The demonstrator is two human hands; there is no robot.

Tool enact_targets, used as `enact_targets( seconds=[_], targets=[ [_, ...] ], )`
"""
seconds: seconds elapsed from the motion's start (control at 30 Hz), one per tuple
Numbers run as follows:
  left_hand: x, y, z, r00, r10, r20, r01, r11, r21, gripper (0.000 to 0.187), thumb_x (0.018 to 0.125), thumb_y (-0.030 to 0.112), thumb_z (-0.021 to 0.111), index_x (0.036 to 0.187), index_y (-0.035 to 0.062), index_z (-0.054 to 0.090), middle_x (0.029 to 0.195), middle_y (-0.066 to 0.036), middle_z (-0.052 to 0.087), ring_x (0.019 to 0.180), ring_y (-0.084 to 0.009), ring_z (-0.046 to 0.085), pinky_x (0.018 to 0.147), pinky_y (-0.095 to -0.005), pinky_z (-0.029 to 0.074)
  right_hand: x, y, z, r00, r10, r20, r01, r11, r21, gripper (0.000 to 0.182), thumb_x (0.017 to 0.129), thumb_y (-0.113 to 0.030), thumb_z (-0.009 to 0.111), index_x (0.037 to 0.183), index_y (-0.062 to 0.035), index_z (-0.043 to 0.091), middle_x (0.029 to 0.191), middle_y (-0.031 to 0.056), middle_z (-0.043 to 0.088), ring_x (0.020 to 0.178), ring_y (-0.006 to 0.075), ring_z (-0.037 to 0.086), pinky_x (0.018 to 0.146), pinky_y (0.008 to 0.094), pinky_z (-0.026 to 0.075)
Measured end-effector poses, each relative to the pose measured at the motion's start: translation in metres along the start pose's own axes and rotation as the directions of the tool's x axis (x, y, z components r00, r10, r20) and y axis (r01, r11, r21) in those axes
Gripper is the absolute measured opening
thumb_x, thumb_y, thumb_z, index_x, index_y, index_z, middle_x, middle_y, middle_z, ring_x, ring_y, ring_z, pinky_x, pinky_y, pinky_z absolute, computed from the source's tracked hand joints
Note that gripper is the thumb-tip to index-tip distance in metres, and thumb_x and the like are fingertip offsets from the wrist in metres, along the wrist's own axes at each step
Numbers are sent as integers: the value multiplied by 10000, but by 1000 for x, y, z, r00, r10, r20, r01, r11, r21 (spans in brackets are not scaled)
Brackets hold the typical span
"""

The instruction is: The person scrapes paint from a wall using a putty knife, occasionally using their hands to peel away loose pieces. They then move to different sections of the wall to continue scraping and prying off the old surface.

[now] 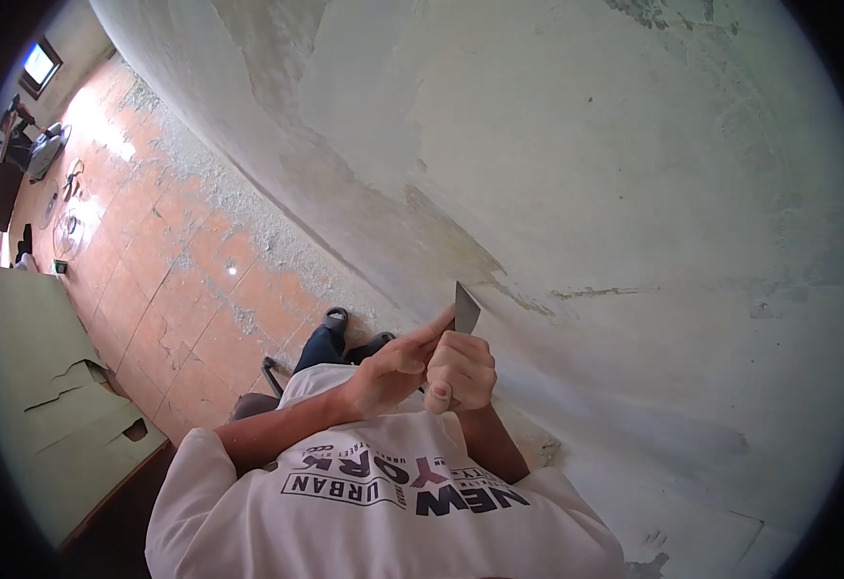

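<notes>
A putty knife (466,311) with a flat metal blade is held close to the pale wall, its blade pointing up and away from my body. My right hand (462,371) is closed in a fist around its handle, which the fingers hide. Beside it, my left hand (390,374) has its fingers stretched out, the fingertips right at the blade's left edge. The wall (634,193) carries patchy plaster, with a rough brownish scraped strip (461,246) just beyond the blade.
Crumbled plaster debris (239,207) lies along the wall's foot on orange floor tiles (152,299). A pale green panel with torn patches (36,386) stands at left. A fan (70,230) is on the floor farther back, and another person (31,145) sits near the far window.
</notes>
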State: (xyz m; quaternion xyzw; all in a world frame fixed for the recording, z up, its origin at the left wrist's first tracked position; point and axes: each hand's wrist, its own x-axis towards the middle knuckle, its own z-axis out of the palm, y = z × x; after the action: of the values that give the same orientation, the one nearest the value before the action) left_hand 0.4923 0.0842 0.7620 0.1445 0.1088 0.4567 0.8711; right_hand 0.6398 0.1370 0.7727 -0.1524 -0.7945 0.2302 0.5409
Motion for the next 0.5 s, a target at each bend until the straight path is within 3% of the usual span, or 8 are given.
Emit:
enact_targets(
  seconds=[0.07, 0.13, 0.27, 0.33, 0.5],
  targets=[
    [-1, 0, -3, 1000, 0, 10, 0, 999, 49, 925, 949, 294, 533, 1740, 56, 116, 1649, -103, 418, 1489, -229, 427, 1261, -373, 286, 1, 2, 3, 1000, -25, -9, 25, 1000, -6, 445, 1052, -160, 537, 628, -59, 445, 575, 17, 460, 440, 183, 439, 430, 325, 351],
    [-1, -2, -10, 999, -20, -38, 16, 995, -99, 961, 877, 176, 519, 1741, 49, 117, 1656, -100, 415, 1498, -211, 402, 1256, -353, 266, -3, 12, 6, 995, -91, 41, 94, 993, -69, 420, 1029, -141, 557, 630, -54, 459, 579, 17, 467, 450, 183, 444, 431, 325, 348],
    [-5, -1, -7, 995, -39, -92, 28, 993, -112, 951, 878, 169, 515, 1741, 55, 132, 1654, -96, 418, 1492, -207, 407, 1246, -351, 284, -6, 8, 8, 994, -85, 72, 91, 992, -84, 390, 1001, -122, 579, 633, -54, 471, 587, 23, 470, 460, 189, 452, 436, 325, 353],
    [-2, 2, -1, 996, -17, -84, 10, 996, -86, 949, 878, 170, 512, 1741, 57, 134, 1655, -101, 418, 1496, -207, 409, 1245, -354, 291, -1, 8, 6, 999, -44, -8, 44, 999, -16, 380, 989, -111, 585, 630, -57, 474, 587, 28, 462, 466, 195, 460, 438, 327, 362],
    [-1, -1, -15, 996, 0, -89, -11, 992, -127, 940, 889, 188, 520, 1739, 55, 141, 1656, -111, 419, 1505, -222, 410, 1250, -365, 293, -9, 20, 10, 998, -49, 44, 51, 998, -39, 384, 984, -103, 581, 621, -61, 461, 587, 33, 458, 462, 199, 462, 433, 336, 367]
  ],
)
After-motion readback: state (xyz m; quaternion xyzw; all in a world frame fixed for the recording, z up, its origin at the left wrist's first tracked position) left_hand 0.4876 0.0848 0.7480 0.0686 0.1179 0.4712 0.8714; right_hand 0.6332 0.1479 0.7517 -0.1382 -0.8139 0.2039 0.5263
